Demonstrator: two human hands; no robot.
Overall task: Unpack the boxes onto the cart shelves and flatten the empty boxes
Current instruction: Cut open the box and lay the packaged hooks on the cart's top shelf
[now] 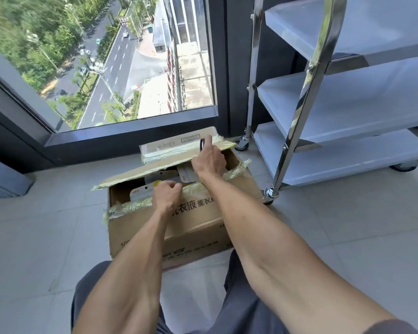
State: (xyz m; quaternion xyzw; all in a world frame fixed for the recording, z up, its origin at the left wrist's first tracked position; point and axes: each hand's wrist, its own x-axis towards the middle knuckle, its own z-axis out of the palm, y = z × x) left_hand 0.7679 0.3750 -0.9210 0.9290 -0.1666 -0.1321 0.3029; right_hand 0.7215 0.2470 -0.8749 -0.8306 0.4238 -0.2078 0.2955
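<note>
A: Where's the brown printed cardboard box [179, 227]?
B: Centre frame, on pale floor tiles [34, 237], flaps up. The left hand [166, 195] grips its near flap; the right hand [209, 162] pinches the far flap (tape-fringed).
A: The cart?
B: The chrome-framed grey-shelved cart [348, 102] stands upper right.

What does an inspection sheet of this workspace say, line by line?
Surface: pale tiled floor.
Job's things: box on floor, flaps open, packets inside; cart to its right, visible shelves bare.
Clutter: torn tape on box edges.
Hands: left hand curled at the near flap, hold unclear; right hand on far flap, holding a dark object too small to identify.
Cables: nothing seen.
Surroundings: window behind box, street far below.
</note>
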